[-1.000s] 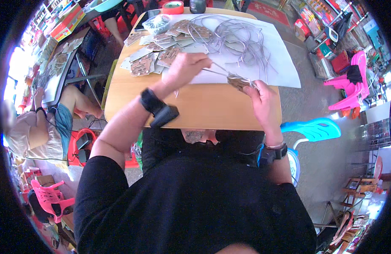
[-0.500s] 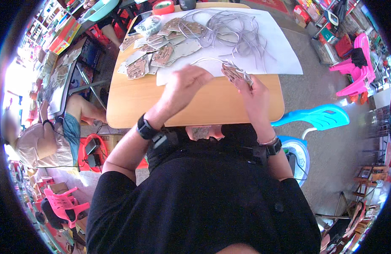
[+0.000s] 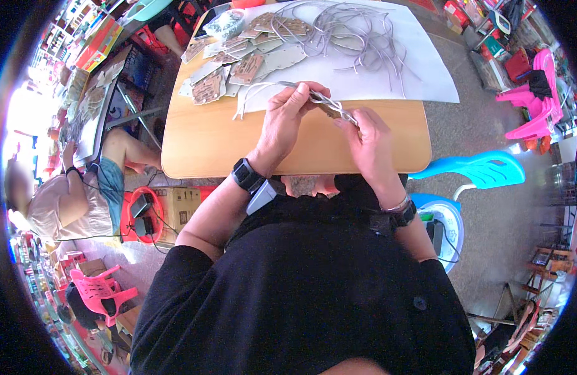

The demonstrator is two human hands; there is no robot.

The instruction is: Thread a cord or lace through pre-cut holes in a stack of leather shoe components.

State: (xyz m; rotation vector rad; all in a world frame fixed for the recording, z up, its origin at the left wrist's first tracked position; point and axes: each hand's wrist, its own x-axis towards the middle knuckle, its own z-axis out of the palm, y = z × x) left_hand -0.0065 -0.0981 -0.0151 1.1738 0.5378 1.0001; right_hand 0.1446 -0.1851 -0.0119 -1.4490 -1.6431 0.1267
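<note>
Above the table's near half I hold a small flat brown piece (image 3: 331, 111) with grey-white cord wound along it. My left hand (image 3: 283, 122) pinches its far left end between thumb and fingers. My right hand (image 3: 371, 141) is closed on the near right end, and the fingers cover part of the piece. From my left hand a loose length of cord (image 3: 254, 89) trails leftward, its ends hanging over the wood. Several similar brown and grey flat pieces (image 3: 246, 67) lie heaped at the far left. Beside them spreads a tangle of grey cords (image 3: 357, 34).
A white sheet (image 3: 432, 78) covers the far part of the wooden table (image 3: 204, 147). A clear bag or tub (image 3: 225, 25) stands at its far left. Blue chair (image 3: 482, 170) is at the right, pink chair (image 3: 541, 97) farther off. A person (image 3: 70, 203) sits at left.
My left hand has come right, from beside the piece to gripping its far end and the cord. The piece is now held between both hands, and the whole view has shifted slightly.
</note>
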